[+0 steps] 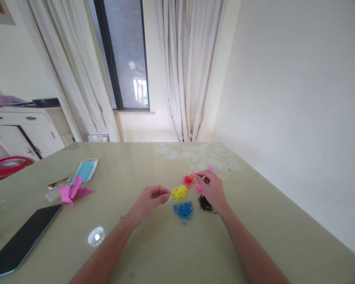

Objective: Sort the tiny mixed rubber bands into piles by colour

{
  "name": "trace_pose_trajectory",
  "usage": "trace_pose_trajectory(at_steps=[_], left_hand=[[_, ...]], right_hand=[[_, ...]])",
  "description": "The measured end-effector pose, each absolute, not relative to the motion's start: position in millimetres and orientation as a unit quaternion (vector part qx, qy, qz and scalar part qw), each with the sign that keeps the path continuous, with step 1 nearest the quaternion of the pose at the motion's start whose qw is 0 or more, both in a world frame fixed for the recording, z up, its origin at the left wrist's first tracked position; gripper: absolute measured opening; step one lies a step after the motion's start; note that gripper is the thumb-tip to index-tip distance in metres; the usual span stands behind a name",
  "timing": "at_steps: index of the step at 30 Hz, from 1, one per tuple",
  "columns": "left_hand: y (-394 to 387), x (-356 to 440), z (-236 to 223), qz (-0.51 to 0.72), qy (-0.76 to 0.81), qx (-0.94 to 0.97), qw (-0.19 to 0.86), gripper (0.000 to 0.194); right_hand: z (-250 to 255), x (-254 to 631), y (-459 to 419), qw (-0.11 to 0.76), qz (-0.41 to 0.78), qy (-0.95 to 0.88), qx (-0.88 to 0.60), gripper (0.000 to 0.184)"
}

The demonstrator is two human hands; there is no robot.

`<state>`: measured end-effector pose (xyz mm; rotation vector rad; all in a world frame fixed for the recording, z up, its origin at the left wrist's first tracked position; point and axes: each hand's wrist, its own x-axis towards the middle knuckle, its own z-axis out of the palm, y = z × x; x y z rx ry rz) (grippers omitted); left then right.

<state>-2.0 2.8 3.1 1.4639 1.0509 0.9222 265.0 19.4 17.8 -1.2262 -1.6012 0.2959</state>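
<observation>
Small loop-like pieces, which look like tiny rubber bands, lie sorted by colour on the glossy table. My left hand (150, 200) is pinched closed at the left edge of the yellow pile (180, 193); a speck of red shows at its fingertips, too small to name. My right hand (212, 189) reaches to the red pile (188, 180), thumb and forefinger together at its right edge; what they grip is unclear. Below the yellow lies the blue pile (184, 210), with a loose piece in front. The black pile (205, 203) and pink pieces (199, 189) are partly hidden by my right hand.
A black tablet-like slab (23, 240) lies on the table (154, 252) at left. Beyond it are pink cloth or paper (72, 193) and a blue face mask (85, 170). A shiny clear dome (96, 236) sits near my left forearm. A wall (298, 118) borders the right.
</observation>
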Motion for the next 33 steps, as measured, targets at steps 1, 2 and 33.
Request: trace_pose_trajectory(at_steps=[1, 2, 33], left_hand=[[3, -2, 3, 0.386, 0.442, 0.614, 0.528, 0.036], [4, -1, 3, 0.387, 0.442, 0.613, 0.529, 0.037], [-3, 6, -3, 0.421, 0.398, 0.622, 0.526, 0.036]], right_hand=[[14, 266, 25, 0.508, 0.111, -0.672, -0.528, 0.023], [11, 267, 30, 0.49, 0.1, -0.674, -0.544, 0.024], [3, 212, -9, 0.407, 0.253, -0.762, -0.435, 0.005]])
